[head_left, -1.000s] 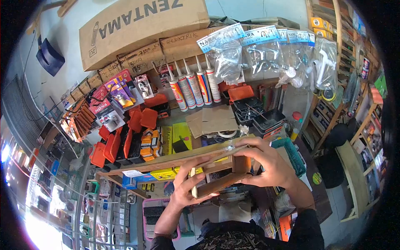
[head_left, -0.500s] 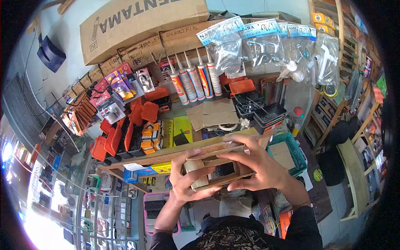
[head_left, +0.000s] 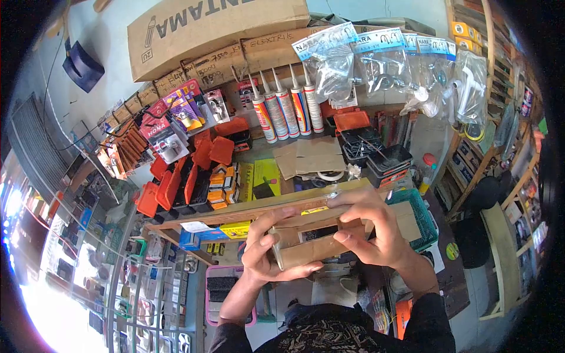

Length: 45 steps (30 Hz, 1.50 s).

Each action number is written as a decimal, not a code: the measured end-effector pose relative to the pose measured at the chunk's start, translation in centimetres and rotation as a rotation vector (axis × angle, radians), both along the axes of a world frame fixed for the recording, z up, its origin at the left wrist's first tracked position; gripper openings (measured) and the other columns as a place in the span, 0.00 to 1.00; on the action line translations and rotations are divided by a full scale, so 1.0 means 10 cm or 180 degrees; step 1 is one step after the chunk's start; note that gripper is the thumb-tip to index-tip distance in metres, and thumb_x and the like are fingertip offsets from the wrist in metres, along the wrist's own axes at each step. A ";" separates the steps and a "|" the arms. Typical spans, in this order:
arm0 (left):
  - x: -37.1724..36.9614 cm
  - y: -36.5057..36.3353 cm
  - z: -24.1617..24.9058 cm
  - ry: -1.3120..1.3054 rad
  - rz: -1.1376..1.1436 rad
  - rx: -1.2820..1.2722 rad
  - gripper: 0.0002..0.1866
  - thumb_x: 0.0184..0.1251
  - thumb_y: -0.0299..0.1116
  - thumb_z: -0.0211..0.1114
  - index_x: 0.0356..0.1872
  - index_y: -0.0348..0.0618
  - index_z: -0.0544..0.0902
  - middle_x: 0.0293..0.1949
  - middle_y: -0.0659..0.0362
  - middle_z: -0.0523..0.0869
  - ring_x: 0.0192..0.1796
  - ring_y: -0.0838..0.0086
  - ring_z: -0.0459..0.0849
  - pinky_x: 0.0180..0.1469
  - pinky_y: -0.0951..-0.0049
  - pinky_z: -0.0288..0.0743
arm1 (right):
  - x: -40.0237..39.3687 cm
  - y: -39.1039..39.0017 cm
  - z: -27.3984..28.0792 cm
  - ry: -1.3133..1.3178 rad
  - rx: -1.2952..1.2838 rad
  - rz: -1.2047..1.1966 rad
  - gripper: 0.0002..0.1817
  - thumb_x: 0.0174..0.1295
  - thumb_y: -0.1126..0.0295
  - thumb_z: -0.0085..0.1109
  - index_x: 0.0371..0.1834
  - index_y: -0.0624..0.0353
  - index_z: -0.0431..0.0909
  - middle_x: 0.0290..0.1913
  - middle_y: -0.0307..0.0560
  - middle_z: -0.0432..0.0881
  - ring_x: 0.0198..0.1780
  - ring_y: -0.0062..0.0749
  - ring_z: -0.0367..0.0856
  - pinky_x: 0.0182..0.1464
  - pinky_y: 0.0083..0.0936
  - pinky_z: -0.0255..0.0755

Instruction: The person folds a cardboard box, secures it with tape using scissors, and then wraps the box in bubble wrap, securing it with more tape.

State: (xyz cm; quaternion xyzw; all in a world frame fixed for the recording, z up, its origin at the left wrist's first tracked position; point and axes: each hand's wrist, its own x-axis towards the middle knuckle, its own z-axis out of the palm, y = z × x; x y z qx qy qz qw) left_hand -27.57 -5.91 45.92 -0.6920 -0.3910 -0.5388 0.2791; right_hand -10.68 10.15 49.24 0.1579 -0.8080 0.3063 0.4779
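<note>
A small brown cardboard box (head_left: 312, 253) is held up in front of my chest, its open top facing me and a dark inside showing. My left hand (head_left: 258, 256) grips its left end, thumb along the lower side and fingers at the upper edge and end. A pale strip of tape or flap (head_left: 278, 250) lies under those fingers. My right hand (head_left: 382, 238) is closed on the right end, with thumb and bent finger pinching a flap; its farther fingers are smeared by motion.
Beyond the box is a wooden shelf with sealant tubes (head_left: 288, 115), orange-lidded bins (head_left: 170, 185) and flat cardboard (head_left: 312, 157). Bagged taps (head_left: 382, 73) hang above. A green basket (head_left: 426, 226) stands at right, a glass display rack (head_left: 138, 276) at left.
The box's end near my left hand has been folded in, and its sides look flatter. My right fingers have shifted from spread along its edges to pinching the right flap. The view has turned slightly.
</note>
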 end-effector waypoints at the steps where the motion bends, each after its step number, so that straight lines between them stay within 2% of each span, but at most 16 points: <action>1: 0.01 0.00 0.01 0.0001 0.0005 0.0005 0.57 0.49 0.45 0.86 0.75 0.53 0.54 0.62 0.36 0.74 0.58 0.48 0.84 0.53 0.51 0.87 | 0.01 -0.02 -0.01 0.0001 0.0005 0.0005 0.16 0.63 0.65 0.70 0.50 0.56 0.78 0.55 0.52 0.82 0.51 0.49 0.83 0.55 0.43 0.73; 4: 0.04 -0.01 0.04 -0.0025 0.0029 0.0034 0.58 0.49 0.45 0.86 0.76 0.54 0.53 0.63 0.36 0.74 0.56 0.49 0.84 0.52 0.53 0.87 | 0.04 -0.07 0.01 0.0069 -0.0144 -0.0083 0.16 0.63 0.67 0.70 0.52 0.54 0.79 0.55 0.51 0.83 0.49 0.48 0.84 0.52 0.43 0.74; 7: 0.06 -0.01 0.05 -0.0009 0.0079 0.0019 0.60 0.48 0.45 0.87 0.76 0.55 0.51 0.62 0.36 0.75 0.55 0.48 0.85 0.52 0.53 0.87 | 0.10 -0.06 0.11 -0.0103 0.0666 -0.0345 0.16 0.62 0.70 0.70 0.53 0.52 0.81 0.56 0.50 0.83 0.50 0.47 0.84 0.52 0.42 0.74; 9: 0.08 0.02 0.04 -0.0213 -0.0239 0.0336 0.50 0.46 0.46 0.87 0.71 0.52 0.67 0.61 0.39 0.76 0.54 0.49 0.85 0.51 0.54 0.87 | 0.11 -0.10 0.12 -0.0056 0.0618 -0.0295 0.15 0.61 0.71 0.70 0.52 0.50 0.83 0.57 0.48 0.83 0.51 0.46 0.84 0.51 0.41 0.75; 10: 0.09 -0.02 0.05 -0.0226 -0.0252 0.0342 0.50 0.46 0.46 0.87 0.71 0.52 0.67 0.61 0.39 0.76 0.54 0.49 0.85 0.51 0.54 0.87 | 0.14 -0.11 0.13 -0.0070 0.0624 -0.0308 0.15 0.61 0.71 0.70 0.52 0.50 0.83 0.57 0.48 0.83 0.51 0.46 0.84 0.51 0.41 0.75; 12: 0.10 -0.13 0.10 0.0168 0.0188 0.0030 0.34 0.43 0.47 0.88 0.53 0.48 0.84 0.59 0.44 0.76 0.54 0.51 0.85 0.50 0.55 0.86 | 0.18 -0.13 0.13 -0.0043 0.0651 -0.0362 0.14 0.60 0.70 0.71 0.50 0.51 0.84 0.58 0.47 0.82 0.52 0.45 0.84 0.52 0.41 0.75; 13: 0.15 -0.11 0.09 0.0034 0.0160 0.0047 0.24 0.42 0.48 0.87 0.37 0.47 0.89 0.58 0.48 0.77 0.54 0.53 0.86 0.50 0.56 0.86 | 0.20 -0.13 0.13 -0.0048 0.0652 -0.0383 0.14 0.60 0.70 0.71 0.50 0.51 0.84 0.58 0.47 0.82 0.52 0.45 0.84 0.52 0.41 0.75; 19: 0.18 -0.11 -0.01 0.0070 0.0034 0.0088 0.24 0.45 0.48 0.86 0.39 0.46 0.87 0.55 0.48 0.78 0.52 0.52 0.85 0.50 0.54 0.86 | 0.37 -0.19 0.01 -0.0179 0.0504 -0.0430 0.18 0.59 0.71 0.72 0.53 0.55 0.82 0.60 0.50 0.81 0.57 0.46 0.82 0.57 0.42 0.74; 22: 0.13 -0.07 -0.12 -0.0206 -0.0060 0.0256 0.26 0.48 0.50 0.84 0.41 0.44 0.85 0.55 0.45 0.77 0.52 0.51 0.86 0.48 0.52 0.88 | 0.40 -0.25 -0.08 0.0027 -0.0349 -0.0451 0.23 0.63 0.68 0.70 0.60 0.62 0.76 0.65 0.58 0.77 0.64 0.50 0.79 0.66 0.44 0.70; 24: 0.12 -0.06 -0.18 -0.0448 -0.0101 0.0381 0.27 0.49 0.51 0.83 0.43 0.44 0.84 0.55 0.44 0.76 0.50 0.50 0.86 0.46 0.52 0.88 | 0.44 -0.24 -0.15 -0.0259 -0.0770 -0.0149 0.30 0.68 0.63 0.66 0.67 0.69 0.70 0.70 0.67 0.72 0.70 0.54 0.73 0.73 0.45 0.63; 26: 0.12 -0.06 -0.21 -0.0322 0.0200 0.0300 0.30 0.59 0.61 0.74 0.44 0.44 0.78 0.56 0.41 0.72 0.45 0.51 0.85 0.41 0.53 0.88 | 0.49 -0.27 -0.21 -0.0473 -0.0805 -0.0063 0.31 0.73 0.61 0.58 0.73 0.69 0.66 0.74 0.70 0.66 0.76 0.56 0.66 0.75 0.43 0.58; 29: 0.20 -0.07 -0.18 -0.0312 0.0066 0.0442 0.28 0.52 0.52 0.82 0.45 0.44 0.81 0.57 0.43 0.75 0.44 0.49 0.88 0.44 0.53 0.87 | 0.50 -0.35 -0.27 -0.0620 -0.0738 0.0155 0.31 0.79 0.63 0.42 0.78 0.74 0.56 0.78 0.72 0.57 0.80 0.59 0.56 0.79 0.43 0.49; 33: 0.23 -0.11 -0.26 -0.0210 0.0269 0.0113 0.31 0.61 0.62 0.72 0.49 0.48 0.73 0.57 0.40 0.71 0.47 0.50 0.84 0.41 0.55 0.87 | 0.42 -0.47 -0.31 -0.0285 -0.0795 -0.0046 0.31 0.79 0.66 0.40 0.78 0.76 0.54 0.78 0.72 0.57 0.80 0.60 0.56 0.79 0.44 0.49; 39: 0.22 -0.12 -0.24 0.0164 0.0484 0.0137 0.28 0.63 0.58 0.70 0.53 0.50 0.74 0.56 0.41 0.73 0.45 0.51 0.84 0.43 0.53 0.81 | 0.36 -0.47 -0.23 -0.0382 -0.0699 -0.0274 0.30 0.77 0.71 0.39 0.78 0.77 0.54 0.79 0.72 0.57 0.80 0.60 0.57 0.79 0.44 0.49; 41: 0.19 -0.14 -0.24 0.0072 0.0279 0.0254 0.26 0.56 0.50 0.77 0.47 0.46 0.78 0.59 0.43 0.75 0.53 0.50 0.81 0.46 0.54 0.82 | 0.31 -0.50 -0.23 -0.0295 -0.0719 -0.0234 0.29 0.77 0.72 0.40 0.77 0.76 0.55 0.78 0.71 0.58 0.80 0.59 0.58 0.79 0.44 0.51; 45: 0.13 -0.16 -0.23 0.0136 0.0384 0.0323 0.24 0.56 0.49 0.76 0.47 0.47 0.78 0.57 0.43 0.75 0.52 0.50 0.82 0.46 0.54 0.82 | 0.20 -0.51 -0.21 -0.0201 -0.0713 -0.0141 0.28 0.77 0.71 0.42 0.77 0.74 0.58 0.77 0.71 0.60 0.79 0.58 0.59 0.79 0.44 0.51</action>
